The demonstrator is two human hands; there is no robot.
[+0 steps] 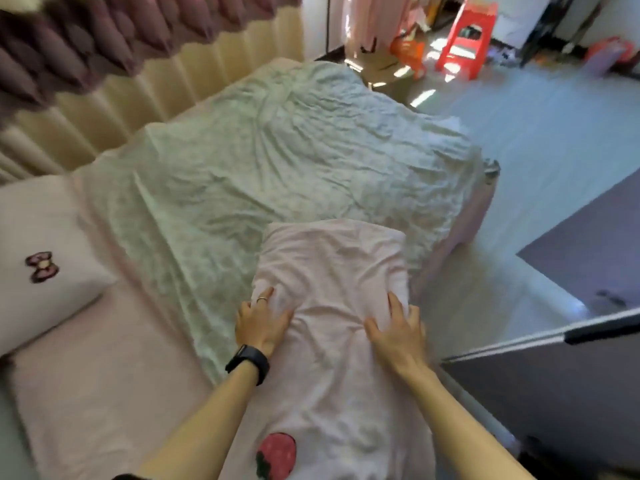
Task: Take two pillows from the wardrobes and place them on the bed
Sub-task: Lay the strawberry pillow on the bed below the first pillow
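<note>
A pale pink pillow [332, 268] with a strawberry print near its close end lies lengthwise in front of me, over the bed's right side. My left hand [261, 322], with a ring and a black wrist band, grips its left edge. My right hand [398, 332] presses on its right side with fingers spread. A second pillow [41, 258], white-pink with a bow motif, lies at the left end of the bed [104, 375]. A crumpled pale green sheet [259, 161] covers most of the mattress.
Beige and mauve curtains [114, 64] hang behind the bed. A dark cabinet or open door [561, 382] stands close at my right. On the far floor are a red plastic stool [467, 39] and clutter. A grey mat [595, 237] lies on the floor at right.
</note>
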